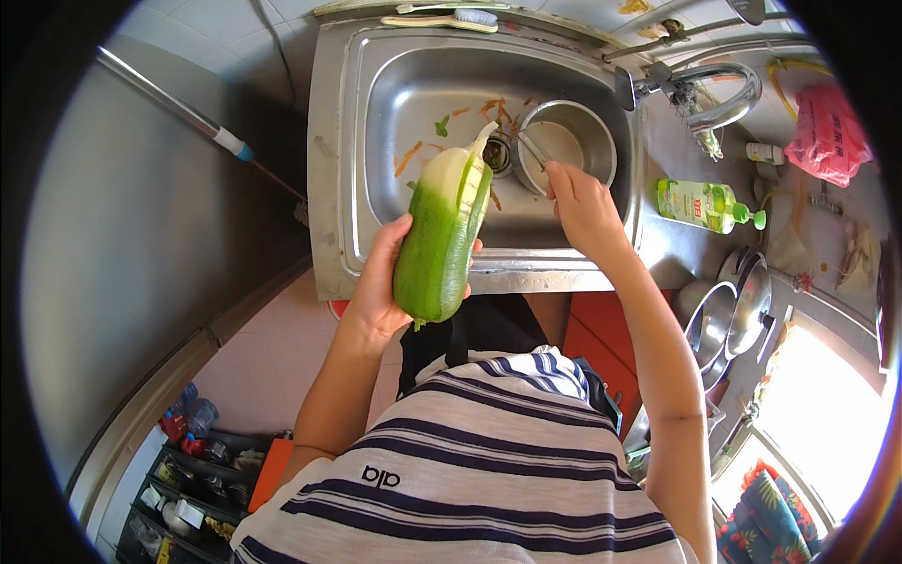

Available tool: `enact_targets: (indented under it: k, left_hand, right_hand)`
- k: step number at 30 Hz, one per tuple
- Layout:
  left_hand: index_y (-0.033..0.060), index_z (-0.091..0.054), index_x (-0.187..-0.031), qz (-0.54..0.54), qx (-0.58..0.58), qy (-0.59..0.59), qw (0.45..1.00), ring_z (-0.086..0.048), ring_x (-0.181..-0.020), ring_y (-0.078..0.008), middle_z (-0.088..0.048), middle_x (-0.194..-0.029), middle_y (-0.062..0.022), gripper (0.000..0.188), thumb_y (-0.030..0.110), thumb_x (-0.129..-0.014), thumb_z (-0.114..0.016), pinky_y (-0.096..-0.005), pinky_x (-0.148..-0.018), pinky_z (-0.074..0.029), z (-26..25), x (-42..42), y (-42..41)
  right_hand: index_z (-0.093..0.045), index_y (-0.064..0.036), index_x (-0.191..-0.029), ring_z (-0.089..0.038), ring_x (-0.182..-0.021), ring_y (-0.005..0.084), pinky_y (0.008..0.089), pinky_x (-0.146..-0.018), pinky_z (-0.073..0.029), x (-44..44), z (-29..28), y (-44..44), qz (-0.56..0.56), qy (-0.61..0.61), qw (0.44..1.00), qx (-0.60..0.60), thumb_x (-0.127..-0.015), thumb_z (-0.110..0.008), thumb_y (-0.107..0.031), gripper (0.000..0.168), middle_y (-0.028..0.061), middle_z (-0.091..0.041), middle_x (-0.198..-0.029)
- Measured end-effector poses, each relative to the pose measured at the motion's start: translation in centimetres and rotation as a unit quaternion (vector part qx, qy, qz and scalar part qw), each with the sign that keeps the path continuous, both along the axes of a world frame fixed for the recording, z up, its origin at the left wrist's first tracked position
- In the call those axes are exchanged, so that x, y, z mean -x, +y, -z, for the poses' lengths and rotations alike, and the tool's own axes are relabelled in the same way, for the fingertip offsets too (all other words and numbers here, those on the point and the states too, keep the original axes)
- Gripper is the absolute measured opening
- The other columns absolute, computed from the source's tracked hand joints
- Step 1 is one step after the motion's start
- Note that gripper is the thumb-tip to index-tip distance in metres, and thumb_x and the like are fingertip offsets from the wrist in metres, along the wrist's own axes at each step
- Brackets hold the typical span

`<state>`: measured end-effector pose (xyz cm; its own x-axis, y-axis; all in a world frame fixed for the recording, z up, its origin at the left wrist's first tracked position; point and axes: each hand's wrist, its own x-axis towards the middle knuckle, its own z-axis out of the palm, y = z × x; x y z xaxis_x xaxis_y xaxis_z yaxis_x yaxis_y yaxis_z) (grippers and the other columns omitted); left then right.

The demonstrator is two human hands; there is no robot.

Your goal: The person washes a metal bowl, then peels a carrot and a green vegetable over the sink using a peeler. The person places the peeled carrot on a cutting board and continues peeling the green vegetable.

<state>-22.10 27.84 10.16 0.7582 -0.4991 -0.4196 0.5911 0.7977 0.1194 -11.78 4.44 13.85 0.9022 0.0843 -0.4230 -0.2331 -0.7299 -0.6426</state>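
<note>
My left hand (379, 282) grips a large green radish (437, 247) from below, above the front rim of the sink. Its pale root end points up and away from me. A strip along its right side is lighter, and a piece of skin stands partly loose there. In my right hand (583, 208) is a thin metal peeler (533, 149), its head apart from the radish and over the near-left part of a steel pot (572, 127). That pot sits in the stainless steel sink (402, 92), beside the drain (497, 154). Orange peelings (409, 158) lie scattered on the basin floor.
A curved faucet (733, 74) rises at the right of the sink. Beyond the right rim lies a green dish soap bottle (697, 204), with metal pans (712, 317) nearer me. A scrub brush (440, 22) rests on the back ledge. Left stands a large grey panel (141, 211).
</note>
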Motion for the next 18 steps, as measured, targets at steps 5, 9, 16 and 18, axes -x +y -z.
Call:
enact_targets:
  k: [5, 9, 16, 18]
  left_hand:
    - [0.0006, -0.047, -0.135, -0.017, -0.114, -0.01, 0.993, -0.065, -0.097, -0.0187, -0.063, -0.114, -0.0159, 0.051, 0.036, -0.098, -0.051, -0.0316, -0.08, -0.056, -0.1, -0.1, -1.0]
    - [0.0012, -0.047, -0.133, -0.051, -0.176, -0.018, 0.983, -0.064, -0.097, -0.0165, -0.063, -0.112, -0.0111, 0.049, 0.034, -0.097, -0.055, -0.0291, -0.081, -0.054, -0.8, -0.2, -1.7]
    - [0.0038, -0.053, -0.13, -0.032, -0.059, 0.025, 0.997, -0.066, -0.097, -0.0277, -0.061, -0.118, -0.0195, 0.05, 0.042, -0.099, -0.045, -0.0451, -0.075, -0.058, 0.4, 0.4, -0.6]
    - [0.0033, -0.051, -0.132, -0.044, -0.042, 0.032, 0.998, -0.066, -0.097, -0.0294, -0.061, -0.119, -0.0205, 0.052, 0.043, -0.1, -0.043, -0.0465, -0.073, -0.058, -0.1, 0.3, -0.6]
  right_hand:
    - [-0.062, 0.006, -0.092, -0.06, -0.067, 0.0242, 0.0367, -0.068, -0.049, 2.1, -1.2, 3.7, 0.071, 0.033, 0.988, -0.132, -0.088, -0.066, -0.044, 0.05, 0.0142, -0.059, -0.07]
    - [-0.061, 0.006, -0.093, -0.055, -0.064, 0.0154, 0.0302, -0.061, -0.047, 1.3, 0.0, 5.4, 0.062, -0.034, 0.984, -0.164, -0.084, -0.071, -0.032, 0.041, 0.0087, -0.059, -0.072]
    - [-0.062, 0.003, -0.097, -0.059, -0.06, 0.015, 0.0298, -0.055, -0.045, -0.2, 3.8, 2.0, 0.05, -0.009, 0.993, -0.102, -0.085, -0.071, -0.023, 0.031, 0.0083, -0.066, -0.08]
    - [-0.063, 0.004, -0.096, -0.067, -0.072, 0.0238, 0.0345, -0.07, -0.051, -0.3, 4.7, 1.2, 0.039, -0.076, 0.994, -0.071, -0.083, -0.072, -0.026, 0.033, 0.0134, -0.07, -0.083]
